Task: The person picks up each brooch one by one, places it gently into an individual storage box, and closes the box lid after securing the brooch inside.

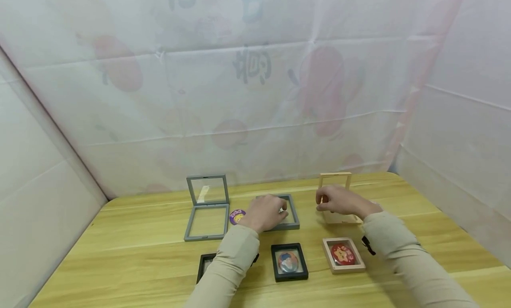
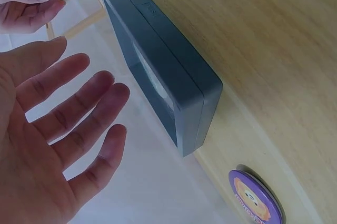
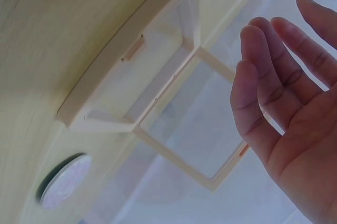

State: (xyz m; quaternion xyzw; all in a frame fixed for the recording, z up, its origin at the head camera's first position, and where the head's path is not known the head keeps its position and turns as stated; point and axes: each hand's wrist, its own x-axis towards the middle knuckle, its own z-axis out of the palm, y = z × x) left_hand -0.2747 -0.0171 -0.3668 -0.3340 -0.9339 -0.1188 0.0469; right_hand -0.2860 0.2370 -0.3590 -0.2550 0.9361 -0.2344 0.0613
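The closed grey square plastic frame (image 2: 167, 58) lies on the yellow wood-grain table (image 1: 139, 241) near the left hand (image 1: 263, 212), loosely spread and empty; near the relaxed, empty right hand (image 1: 341, 200) sits the open beige square plastic frame (image 3: 163, 83), lid (image 1: 335, 174) raised.

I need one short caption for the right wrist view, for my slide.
Right hand near an open beige frame, with a round badge on the wooden table.

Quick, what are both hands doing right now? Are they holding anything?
Left hand: open, holding nothing, near the closed gray frame.
Right hand: open, holding nothing, near the open cream frame.
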